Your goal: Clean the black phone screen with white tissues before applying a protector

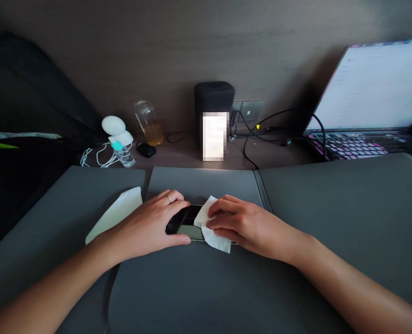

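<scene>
The left hand spans the flat glossy black device, thumb and fingers gripping opposite long edges, apparently to steady it on the dark grey padded surface. The right hand pinches a creased white paper tissue over the device's face, likely so that paper rather than skin meets the gloss. A flat pale paper sheet (partly hidden behind the left hand) lies farther left.
</scene>
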Motion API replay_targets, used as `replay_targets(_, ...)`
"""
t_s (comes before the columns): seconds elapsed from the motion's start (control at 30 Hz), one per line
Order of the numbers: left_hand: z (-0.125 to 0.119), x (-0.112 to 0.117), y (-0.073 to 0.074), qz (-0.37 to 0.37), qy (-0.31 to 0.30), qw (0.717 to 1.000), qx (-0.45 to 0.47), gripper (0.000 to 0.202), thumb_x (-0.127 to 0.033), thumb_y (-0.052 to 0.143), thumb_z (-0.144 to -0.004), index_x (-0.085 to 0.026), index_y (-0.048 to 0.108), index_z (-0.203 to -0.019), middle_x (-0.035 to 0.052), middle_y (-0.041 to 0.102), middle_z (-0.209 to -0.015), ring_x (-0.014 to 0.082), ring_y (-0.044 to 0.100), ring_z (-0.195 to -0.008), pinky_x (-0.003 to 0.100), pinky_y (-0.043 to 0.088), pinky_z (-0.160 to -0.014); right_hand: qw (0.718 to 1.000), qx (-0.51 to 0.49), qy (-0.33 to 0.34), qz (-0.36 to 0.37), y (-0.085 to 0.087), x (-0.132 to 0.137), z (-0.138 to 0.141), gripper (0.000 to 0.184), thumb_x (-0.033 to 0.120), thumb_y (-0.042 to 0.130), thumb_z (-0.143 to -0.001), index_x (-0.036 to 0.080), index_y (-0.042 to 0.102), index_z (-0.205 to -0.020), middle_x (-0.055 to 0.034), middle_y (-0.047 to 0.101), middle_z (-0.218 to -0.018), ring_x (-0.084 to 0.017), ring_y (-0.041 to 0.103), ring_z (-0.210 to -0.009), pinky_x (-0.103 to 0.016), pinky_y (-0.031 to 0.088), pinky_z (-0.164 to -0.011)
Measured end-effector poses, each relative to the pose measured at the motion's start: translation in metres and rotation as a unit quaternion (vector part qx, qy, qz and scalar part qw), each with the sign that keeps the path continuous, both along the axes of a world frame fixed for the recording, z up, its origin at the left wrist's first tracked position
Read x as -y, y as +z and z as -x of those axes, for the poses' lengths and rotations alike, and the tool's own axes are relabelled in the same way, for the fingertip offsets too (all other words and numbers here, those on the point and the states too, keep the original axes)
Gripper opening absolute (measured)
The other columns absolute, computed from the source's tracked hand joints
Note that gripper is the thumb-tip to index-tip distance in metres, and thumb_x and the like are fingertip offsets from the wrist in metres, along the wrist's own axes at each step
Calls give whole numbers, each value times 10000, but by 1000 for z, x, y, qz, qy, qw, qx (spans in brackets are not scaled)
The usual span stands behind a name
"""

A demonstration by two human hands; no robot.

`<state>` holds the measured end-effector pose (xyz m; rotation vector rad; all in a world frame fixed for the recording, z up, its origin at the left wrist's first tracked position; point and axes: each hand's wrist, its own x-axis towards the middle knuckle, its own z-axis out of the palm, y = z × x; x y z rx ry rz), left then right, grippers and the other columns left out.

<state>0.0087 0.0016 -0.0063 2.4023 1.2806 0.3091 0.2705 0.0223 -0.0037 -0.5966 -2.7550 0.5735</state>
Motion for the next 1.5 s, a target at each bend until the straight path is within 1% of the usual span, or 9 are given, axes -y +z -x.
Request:
replay_targets(0.17, 0, 0, 0, 1, 3, 1000, -8, 514, -451, 691, -811, -283, 542, -1273, 44, 571, -1211, 279, 543, -1133, 409, 488, -917, 999, 18, 34, 9, 4, -1, -2, 235, 219, 476, -993, 182, 691, -1082, -88, 610, -1115, -198, 547, -1016, -352, 484, -899)
replay_targets(0.33, 0, 1, 1, 2, 2, 1000, -22, 530, -471, 696, -812, -265, 538, -1274, 46, 562, -1222, 274, 538, -1143, 403, 483, -932, 1000, 14, 10, 15, 4, -1, -5, 225, 205, 478, -992, 181, 689, -1066, -82, 601, -1106, -185, 545, -1001, -346, 471, -896)
replay_targets(0.47, 0, 1, 2, 0, 2, 999, -35, 536, -458, 693, -822, -260, 518, -1288, 42, 556, -1233, 261, 531, -1152, 387, 479, -936, 999, 21, 29, 29, 5, 0, -5, 207, 214, 496, -987, 189, 687, -1064, -74, 600, -1109, -187, 534, -1018, -332, 465, -893)
replay_targets(0.63, 0, 1, 2, 0, 0, 999, -40, 540, -478, 686, -831, -259, 514, -1293, 41, 551, -1246, 257, 527, -1156, 381, 478, -939, 999, 19, 5, 38, 7, 0, -8, 217, 186, 481, -989, 184, 685, -1065, -73, 591, -1085, -180, 529, -988, -333, 450, -883)
replay_targets(0.77, 1, 1, 1, -3, 1, 999, -40, 545, -475, 690, -825, -259, 517, -1295, 42, 555, -1240, 262, 531, -1153, 386, 479, -940, 998, 24, 22, 53, 6, 0, -9, 202, 206, 499, -985, 188, 683, -1065, -70, 594, -1080, -186, 526, -1000, -334, 445, -890)
replay_targets(0.9, 1, 1, 0, -2, 0, 999, -44, 543, -499, 679, -833, -256, 521, -1292, 47, 550, -1250, 265, 525, -1161, 388, 480, -940, 999, 16, -1, 44, 5, -1, -11, 209, 184, 483, -986, 188, 684, -1042, -74, 588, -1081, -183, 535, -981, -342, 443, -884)
replay_targets(1.17, 1, 0, -3, 3, 3, 999, -54, 556, -507, 681, -836, -266, 509, -1307, 30, 543, -1260, 242, 528, -1152, 368, 480, -941, 999, 20, -7, 46, 7, -1, -18, 209, 184, 484, -986, 190, 686, -1041, -72, 592, -1085, -186, 538, -1000, -340, 447, -874)
replay_targets(1.3, 1, -1, -4, 3, 4, 999, -49, 562, -510, 681, -836, -271, 505, -1314, 27, 542, -1263, 244, 524, -1164, 366, 478, -948, 997, 34, 8, 67, 8, -2, -21, 197, 181, 501, -980, 205, 686, -1046, -63, 601, -1069, -184, 543, -999, -335, 447, -874)
replay_targets(1.5, 1, 1, -4, 7, 7, 999, -48, 554, -502, 678, -841, -283, 499, -1316, 13, 535, -1268, 233, 526, -1164, 361, 478, -951, 995, 34, -12, 88, 10, -4, -26, 196, 212, 491, -990, 196, 683, -1025, -66, 598, -1075, -182, 541, -1016, -340, 432, -910)
